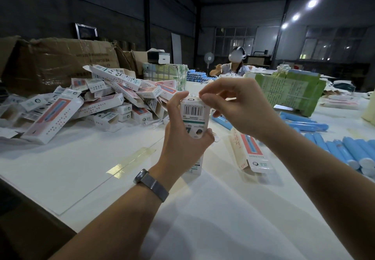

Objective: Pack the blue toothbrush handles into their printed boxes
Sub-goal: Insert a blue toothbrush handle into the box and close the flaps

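Note:
My left hand (182,138) grips a white printed box (194,115) upright, its barcode side facing me. My right hand (233,105) is at the box's top end, fingers curled and pinching the top flap. What is inside the box is hidden. Another printed box (249,150) with a red and blue picture lies on the white table (81,168) just right of my hands. Blue toothbrush handles (345,152) lie in rows at the right, with more blue handles (304,122) behind them.
A heap of printed boxes (101,105) fills the table's left side, with brown cartons (56,60) behind. Green wrapped bundles (290,91) stand at the back right. Another person (235,65) sits at the far end. A clear sheet taped down (125,162) lies on the table.

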Available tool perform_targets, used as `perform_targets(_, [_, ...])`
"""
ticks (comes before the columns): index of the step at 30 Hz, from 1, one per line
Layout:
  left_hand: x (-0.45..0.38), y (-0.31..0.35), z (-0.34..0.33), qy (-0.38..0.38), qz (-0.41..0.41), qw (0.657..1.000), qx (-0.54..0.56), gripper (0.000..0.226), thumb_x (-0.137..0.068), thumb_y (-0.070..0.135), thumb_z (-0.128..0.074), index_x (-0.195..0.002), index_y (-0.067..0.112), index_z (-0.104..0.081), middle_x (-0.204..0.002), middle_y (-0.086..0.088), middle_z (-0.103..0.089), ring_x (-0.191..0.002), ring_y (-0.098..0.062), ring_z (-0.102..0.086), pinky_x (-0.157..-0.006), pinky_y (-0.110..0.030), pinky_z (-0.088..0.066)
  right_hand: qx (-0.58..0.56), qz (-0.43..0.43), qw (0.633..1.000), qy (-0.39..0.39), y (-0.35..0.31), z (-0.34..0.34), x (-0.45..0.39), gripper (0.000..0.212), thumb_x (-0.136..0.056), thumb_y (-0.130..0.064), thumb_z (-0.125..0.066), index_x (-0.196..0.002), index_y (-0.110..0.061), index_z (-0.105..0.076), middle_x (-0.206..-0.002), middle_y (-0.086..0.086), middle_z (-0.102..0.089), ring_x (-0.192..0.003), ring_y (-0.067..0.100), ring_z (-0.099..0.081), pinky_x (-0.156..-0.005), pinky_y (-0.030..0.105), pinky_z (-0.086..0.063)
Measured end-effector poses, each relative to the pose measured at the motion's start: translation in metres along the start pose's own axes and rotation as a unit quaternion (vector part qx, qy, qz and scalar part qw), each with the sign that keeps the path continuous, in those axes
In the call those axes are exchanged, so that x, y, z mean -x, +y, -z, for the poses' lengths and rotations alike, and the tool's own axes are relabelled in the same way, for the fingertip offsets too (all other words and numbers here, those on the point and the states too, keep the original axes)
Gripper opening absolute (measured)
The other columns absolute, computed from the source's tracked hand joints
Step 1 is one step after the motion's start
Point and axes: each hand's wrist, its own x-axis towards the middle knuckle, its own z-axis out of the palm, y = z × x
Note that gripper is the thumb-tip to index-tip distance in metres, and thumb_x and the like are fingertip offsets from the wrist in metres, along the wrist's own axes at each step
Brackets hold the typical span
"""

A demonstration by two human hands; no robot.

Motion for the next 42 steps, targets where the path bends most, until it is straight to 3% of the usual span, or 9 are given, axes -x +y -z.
perform_targets(4, [-0.001, 0.000, -0.001, 0.002, 0.005, 1.000, -0.001, 0.081, -0.068, 0.014, -0.073, -0.123, 0.050, -0.025, -0.105, 0.051, -0.041, -0.099, 0.007, -0.058, -0.070, -0.007, -0.051, 0.055, 0.024, 0.998, 0.035, 0.000, -0.007, 0.002, 0.007, -0.092, -0.017, -0.067, -0.089, -0.016, -0.074, -0.080, -0.010, -0.071, -0.069, 0.013, -0.068, -0.068, 0.040, -0.058])
perform_targets(7, [-0.001, -0.001, -0.001, 0.009, 0.005, 1.000, -0.005, 0.082, -0.069, 0.012, -0.073, -0.125, 0.048, -0.025, -0.105, 0.049, -0.045, -0.096, 0.004, -0.061, -0.069, -0.007, -0.050, 0.032, 0.018, 0.997, 0.063, 0.002, -0.014, 0.005, 0.007, -0.092, -0.017, -0.067, -0.086, -0.020, -0.070, -0.078, -0.012, -0.070, -0.067, 0.009, -0.069, -0.063, 0.035, -0.059])
perform_targets(12, [0.000, -0.003, 0.000, 0.014, 0.000, 1.000, -0.004, 0.086, -0.074, 0.000, -0.077, -0.125, 0.046, -0.026, -0.107, 0.032, -0.047, -0.097, 0.000, -0.061, -0.067, -0.009, -0.052, -0.019, -0.007, 0.996, 0.084, 0.004, -0.018, 0.007, 0.011, -0.089, -0.020, -0.071, -0.081, -0.027, -0.067, -0.078, -0.011, -0.071, -0.072, 0.009, -0.069, -0.066, 0.036, -0.060])
perform_targets(19, [0.000, -0.005, 0.000, 0.014, -0.017, 1.000, 0.013, 0.076, -0.077, 0.001, -0.074, -0.114, 0.046, -0.026, -0.107, 0.013, -0.049, -0.088, -0.005, -0.065, -0.068, -0.012, -0.053, -0.035, 0.017, 0.995, 0.092, 0.009, -0.024, 0.010, 0.007, -0.088, -0.015, -0.071, -0.086, -0.010, -0.074, -0.085, 0.001, -0.070, -0.079, 0.015, -0.066, -0.067, 0.043, -0.058])
perform_targets(26, [-0.001, -0.008, 0.000, -0.005, -0.014, 1.000, 0.026, 0.068, -0.081, 0.000, -0.078, -0.116, 0.034, -0.030, -0.101, 0.033, -0.056, -0.087, -0.007, -0.068, -0.071, -0.016, -0.055, -0.040, 0.047, 0.993, 0.096, 0.017, -0.026, 0.013, 0.007, -0.085, -0.013, -0.075, -0.087, -0.007, -0.074, -0.093, 0.000, -0.071, -0.083, 0.011, -0.066, -0.062, 0.016, -0.051])
perform_targets(29, [-0.001, -0.004, 0.000, 0.013, -0.020, 0.999, 0.028, 0.062, -0.084, 0.005, -0.074, -0.116, 0.035, -0.031, -0.103, 0.020, -0.058, -0.086, -0.009, -0.069, -0.070, -0.017, -0.056, -0.017, 0.068, 0.991, 0.116, 0.019, -0.028, 0.013, 0.009, -0.086, -0.015, -0.075, -0.086, -0.006, -0.073, -0.092, -0.001, -0.069, -0.083, 0.011, -0.066, -0.061, 0.018, -0.052])
perform_targets(33, [0.001, -0.002, 0.002, 0.045, -0.018, 0.999, 0.024, 0.037, -0.094, 0.011, -0.044, -0.115, 0.042, -0.039, -0.104, -0.002, -0.062, -0.085, -0.021, -0.065, -0.069, -0.046, -0.058, 0.027, 0.059, 0.986, 0.151, 0.023, -0.030, 0.012, 0.014, -0.086, -0.023, -0.075, -0.085, -0.009, -0.074, -0.090, -0.002, -0.060, -0.080, 0.015, -0.061, -0.061, 0.032, -0.052])
perform_targets(37, [0.000, 0.000, 0.003, 0.047, -0.026, 0.997, -0.049, 0.034, -0.100, 0.018, -0.038, -0.116, 0.047, -0.041, -0.114, -0.006, -0.062, -0.096, -0.025, -0.067, -0.075, -0.051, -0.057, 0.048, 0.024, 0.989, 0.140, 0.026, -0.031, 0.014, 0.017, -0.089, -0.031, -0.072, -0.097, -0.016, -0.074, -0.095, -0.004, -0.056, -0.081, 0.010, -0.060, -0.062, 0.037, -0.052])
perform_targets(42, [-0.002, -0.002, 0.004, 0.071, 0.009, 0.997, 0.027, 0.032, -0.102, 0.007, -0.042, -0.119, 0.035, -0.042, -0.113, 0.002, -0.060, -0.096, -0.012, -0.067, -0.076, -0.043, -0.060, 0.077, -0.005, 0.996, 0.049, 0.025, -0.044, 0.022, 0.052, -0.092, -0.038, -0.064, -0.140, -0.022, -0.053, -0.112, -0.003, -0.052, -0.097, 0.016, -0.058, -0.071, 0.046, -0.055])
